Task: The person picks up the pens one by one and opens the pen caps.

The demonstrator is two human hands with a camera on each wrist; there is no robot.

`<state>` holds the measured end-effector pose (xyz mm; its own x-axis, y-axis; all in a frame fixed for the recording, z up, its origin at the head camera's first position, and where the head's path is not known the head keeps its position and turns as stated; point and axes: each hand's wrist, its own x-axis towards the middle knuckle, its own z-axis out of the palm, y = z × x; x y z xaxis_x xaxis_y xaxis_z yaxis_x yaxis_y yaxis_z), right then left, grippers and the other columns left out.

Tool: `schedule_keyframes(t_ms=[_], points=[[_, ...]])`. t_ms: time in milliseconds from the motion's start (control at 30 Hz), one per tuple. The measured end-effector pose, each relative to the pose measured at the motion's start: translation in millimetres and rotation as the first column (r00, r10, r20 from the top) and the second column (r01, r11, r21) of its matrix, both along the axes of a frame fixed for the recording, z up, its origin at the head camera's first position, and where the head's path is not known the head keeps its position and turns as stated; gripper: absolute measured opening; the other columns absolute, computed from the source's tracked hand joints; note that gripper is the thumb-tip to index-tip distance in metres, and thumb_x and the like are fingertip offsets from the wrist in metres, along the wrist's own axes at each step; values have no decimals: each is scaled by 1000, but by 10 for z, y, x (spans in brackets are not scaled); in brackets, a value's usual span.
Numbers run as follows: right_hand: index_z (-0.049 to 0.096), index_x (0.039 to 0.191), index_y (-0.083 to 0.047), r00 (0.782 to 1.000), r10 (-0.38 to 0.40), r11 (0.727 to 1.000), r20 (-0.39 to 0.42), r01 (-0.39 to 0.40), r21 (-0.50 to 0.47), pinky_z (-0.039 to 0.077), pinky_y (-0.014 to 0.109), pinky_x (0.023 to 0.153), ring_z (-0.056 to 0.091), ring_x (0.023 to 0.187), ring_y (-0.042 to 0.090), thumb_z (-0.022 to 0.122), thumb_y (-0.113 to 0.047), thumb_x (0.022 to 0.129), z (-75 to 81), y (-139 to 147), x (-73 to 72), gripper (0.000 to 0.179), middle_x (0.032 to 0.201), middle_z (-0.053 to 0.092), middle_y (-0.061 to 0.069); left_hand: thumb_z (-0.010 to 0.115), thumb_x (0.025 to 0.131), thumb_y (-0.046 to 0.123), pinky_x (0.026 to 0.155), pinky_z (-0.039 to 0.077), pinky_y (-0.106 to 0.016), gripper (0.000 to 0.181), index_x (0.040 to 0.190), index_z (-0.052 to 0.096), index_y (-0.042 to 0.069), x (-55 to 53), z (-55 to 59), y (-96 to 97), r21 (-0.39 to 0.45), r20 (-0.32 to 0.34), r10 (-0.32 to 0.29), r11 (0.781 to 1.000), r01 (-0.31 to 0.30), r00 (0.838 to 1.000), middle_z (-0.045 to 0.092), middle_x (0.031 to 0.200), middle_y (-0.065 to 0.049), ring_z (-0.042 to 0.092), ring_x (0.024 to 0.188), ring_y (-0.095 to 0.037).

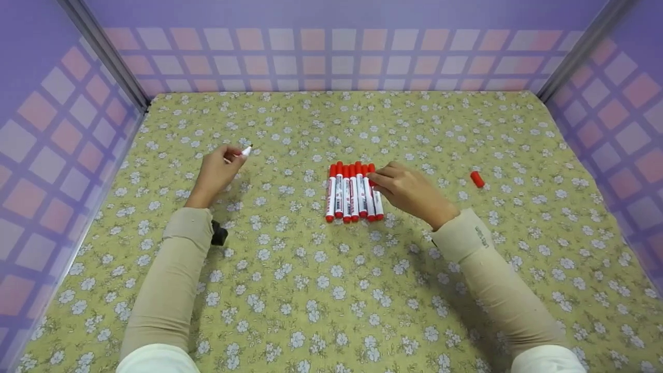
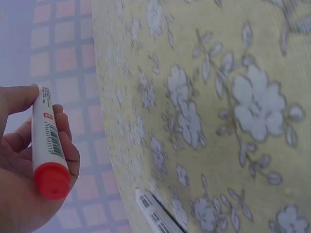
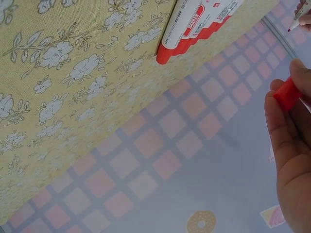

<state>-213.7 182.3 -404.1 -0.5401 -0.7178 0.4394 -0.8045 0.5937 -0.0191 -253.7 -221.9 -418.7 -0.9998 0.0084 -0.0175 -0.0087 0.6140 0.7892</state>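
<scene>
My left hand (image 1: 217, 168) holds an uncapped white marker (image 2: 50, 136) raised at the left of the table. Its red end faces the left wrist camera, and the pointed white tip shows past the fingers in the head view. Between thumb and fingers, my right hand (image 1: 409, 191) pinches a red marker cap (image 3: 287, 94). In the head view this hand overlaps the right end of a row of red-capped white markers (image 1: 346, 194), which lie side by side with caps pointing away from me.
Another red cap (image 1: 477, 179) lies on its own at the right. A flowered yellow cloth (image 1: 311, 300) covers the table, and purple checked panels (image 1: 331, 46) enclose it at the back and sides. Low in the left wrist view shows a slim white printed object (image 2: 158, 213).
</scene>
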Motion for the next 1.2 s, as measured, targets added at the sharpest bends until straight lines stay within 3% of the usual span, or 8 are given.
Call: schedule_keyframes(t_ms=[467,633,1200], points=[[72,111,-3,1000,0,1000,17,0,15,56,34,74,64,86,25,66,-9,91,-16,5,1,22,98,72,13,45,101,28,68,42,-24,39,123,51,-4,16,-75,-320,-30,12,140,990,-140,990,53,108,-13,49,84,-15],[71,111,-2,1000,-1,1000,29,0,24,57,34,74,64,86,25,65,-8,91,-26,6,0,22,98,72,13,42,100,24,73,42,-28,39,125,50,-5,28,-94,-414,-49,26,176,984,-174,984,53,111,-16,50,91,-20],[71,112,-2,999,12,1000,35,-12,25,57,33,75,65,87,25,67,-5,89,-58,10,-6,23,100,71,14,37,99,19,79,42,-35,42,133,44,-4,98,-199,-617,-56,137,238,971,-233,961,50,124,-23,50,102,-29]])
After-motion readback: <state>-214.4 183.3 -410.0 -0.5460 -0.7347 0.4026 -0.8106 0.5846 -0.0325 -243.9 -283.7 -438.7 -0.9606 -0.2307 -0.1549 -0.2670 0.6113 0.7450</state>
